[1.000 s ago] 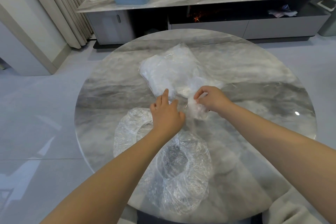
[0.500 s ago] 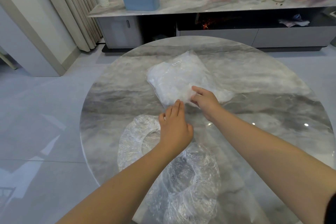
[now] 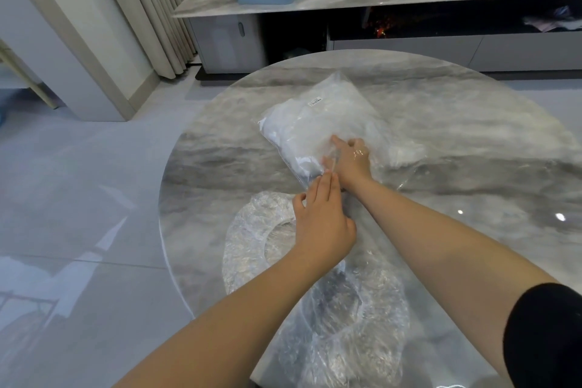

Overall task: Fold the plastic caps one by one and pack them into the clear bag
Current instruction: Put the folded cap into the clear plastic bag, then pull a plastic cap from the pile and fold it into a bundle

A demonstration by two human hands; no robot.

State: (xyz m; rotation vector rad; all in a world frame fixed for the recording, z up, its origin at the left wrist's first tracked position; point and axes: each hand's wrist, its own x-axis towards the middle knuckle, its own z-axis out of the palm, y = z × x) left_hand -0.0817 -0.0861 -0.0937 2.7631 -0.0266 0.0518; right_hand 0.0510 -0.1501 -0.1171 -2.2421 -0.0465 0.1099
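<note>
Now deeper inside clear bag [image 3: 318,123] (folded caps within): right hand [image 3: 351,161], fingers straight; left hand [image 3: 324,220] fingers together at its mouth; loose caps [image 3: 346,318] near.

Bag: a clear rectangular plastic bag [image 3: 318,123], stuffed with white folded caps and bearing a small white label, lay flat and skewed on the round table's far middle, its open near end loose and wrinkled.
Loose caps: two crinkled transparent plastic caps with gathered rims lay unfolded near the front edge, one [image 3: 255,236] left, one [image 3: 349,331] nearer, overlapping.
</note>
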